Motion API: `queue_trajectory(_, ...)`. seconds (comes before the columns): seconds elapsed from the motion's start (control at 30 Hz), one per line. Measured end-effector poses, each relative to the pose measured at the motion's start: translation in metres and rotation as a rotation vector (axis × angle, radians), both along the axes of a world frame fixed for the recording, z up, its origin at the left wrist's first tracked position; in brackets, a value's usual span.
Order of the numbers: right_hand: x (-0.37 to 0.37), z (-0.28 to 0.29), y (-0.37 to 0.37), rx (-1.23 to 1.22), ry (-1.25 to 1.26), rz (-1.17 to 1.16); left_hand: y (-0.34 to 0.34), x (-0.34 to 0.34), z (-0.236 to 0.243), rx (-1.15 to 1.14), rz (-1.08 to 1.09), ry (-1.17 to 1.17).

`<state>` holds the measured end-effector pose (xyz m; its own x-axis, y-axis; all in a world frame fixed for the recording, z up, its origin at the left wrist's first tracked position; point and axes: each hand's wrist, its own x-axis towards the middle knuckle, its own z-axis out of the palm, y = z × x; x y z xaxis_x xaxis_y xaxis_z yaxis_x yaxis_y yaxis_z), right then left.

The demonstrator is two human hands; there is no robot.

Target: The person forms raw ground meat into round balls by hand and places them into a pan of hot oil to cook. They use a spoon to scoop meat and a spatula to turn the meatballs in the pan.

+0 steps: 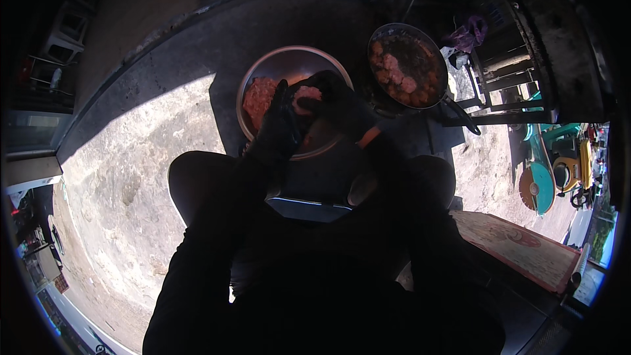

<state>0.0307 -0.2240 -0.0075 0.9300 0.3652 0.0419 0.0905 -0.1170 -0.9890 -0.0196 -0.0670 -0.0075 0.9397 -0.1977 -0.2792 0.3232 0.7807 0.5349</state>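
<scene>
Over a round metal bowl (288, 52), my two dark-gloved hands work close together. A small lump of ground meat (306, 96) is between them. My left hand (275, 123) is cupped along its left side. From the right, my right hand (342, 100) curls its fingers around the lump. Shadow hides part of the fingers. Inside the bowl, at its left, lies a larger mass of pink ground meat (258, 100), just beyond my left hand.
At the right of the bowl stands a black frying pan (442, 59) with dark liquid, browned pieces and paler meat lumps. Its handle (463, 116) points toward the lower right. Dark slatted wood (509, 69) is farther right. A reddish board (513, 246) lies by my right side.
</scene>
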Motion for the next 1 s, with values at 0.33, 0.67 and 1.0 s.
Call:
queue_trajectory(0.33, -0.030, -0.022, 0.013, 1.099, 0.797, 0.010, 0.005, 0.016, -0.007, 0.647, 0.081, -0.276)
queue_trajectory(0.67, -0.014, 0.023, -0.029, 0.664, 0.619, 0.062, -0.001, 0.014, -0.015, 0.581, 0.057, -0.317)
queue_trajectory(1.0, 0.213, -0.086, -0.209, -1.084, -0.250, -0.186, 0.016, 0.012, 0.010, 0.371, -0.005, -0.029)
